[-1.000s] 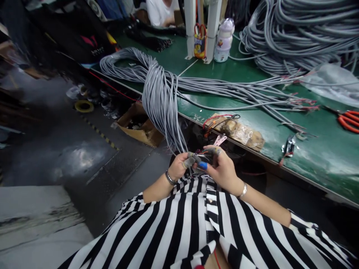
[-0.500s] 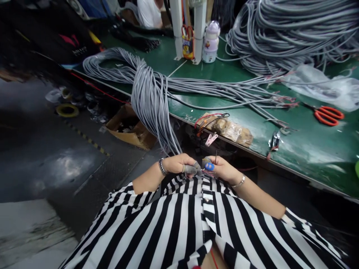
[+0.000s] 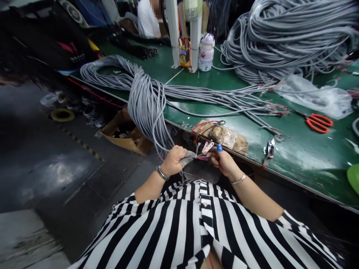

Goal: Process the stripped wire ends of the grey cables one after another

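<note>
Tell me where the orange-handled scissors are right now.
In the head view, the orange-handled scissors lie at the right on the green table, just below the plastic bag and right of the small metal tool.

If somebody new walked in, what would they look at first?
Probably the big heap of grey cable at the back right of the green table, or the grey bundle drooping over its near edge. Next, the bold striped shirt at the bottom. Just beyond it, colourful wires poke out from the left hand, close to the right hand with its blue-tipped thumb.
</note>
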A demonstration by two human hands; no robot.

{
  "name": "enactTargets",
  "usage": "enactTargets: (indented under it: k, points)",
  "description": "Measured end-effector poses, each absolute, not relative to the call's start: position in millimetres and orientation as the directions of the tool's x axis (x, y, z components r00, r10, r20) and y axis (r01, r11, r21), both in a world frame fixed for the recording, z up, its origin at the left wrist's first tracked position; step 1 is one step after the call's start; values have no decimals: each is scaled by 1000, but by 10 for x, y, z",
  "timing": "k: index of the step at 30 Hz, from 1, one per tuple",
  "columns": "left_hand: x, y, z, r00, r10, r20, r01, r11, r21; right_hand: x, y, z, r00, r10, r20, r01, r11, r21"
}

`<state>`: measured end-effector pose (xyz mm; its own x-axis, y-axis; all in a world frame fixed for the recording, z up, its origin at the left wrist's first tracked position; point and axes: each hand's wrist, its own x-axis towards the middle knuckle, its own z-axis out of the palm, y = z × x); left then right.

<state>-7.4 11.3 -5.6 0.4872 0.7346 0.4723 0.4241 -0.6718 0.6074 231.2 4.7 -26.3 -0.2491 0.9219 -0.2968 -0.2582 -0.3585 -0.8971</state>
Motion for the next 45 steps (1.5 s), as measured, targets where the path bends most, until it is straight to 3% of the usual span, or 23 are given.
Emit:
enactTargets:
  k: [5,10,18,24,33,45]
  points:
    - [69,186,-60,512,744,430,423,-653,628,2192,179,-189,-268,916,-298,-334,-378,-864]
    - [103,233,-125,531,734,423,426,-664,615,2116,162,-169,-174,928,-328,-354,-370,-859]
    - [113,250,-198,537,693,481,379,-707,597,2088,116,-107,-119,934,-336,-398,-355,-846]
    - [128,241,-192,549,726,414,387,-659,645,2067,122,-116,-89,943,-321,-474,-324,-819]
    - [183,250,-225,596,693,405,362,-682,635,2021,121,-112,-88,951,-296,-479,-301,-825]
    - [-3,-75,-214,580,672,460,325,-709,627,2174,4,-268,-121,912,-392,-451,-402,-797]
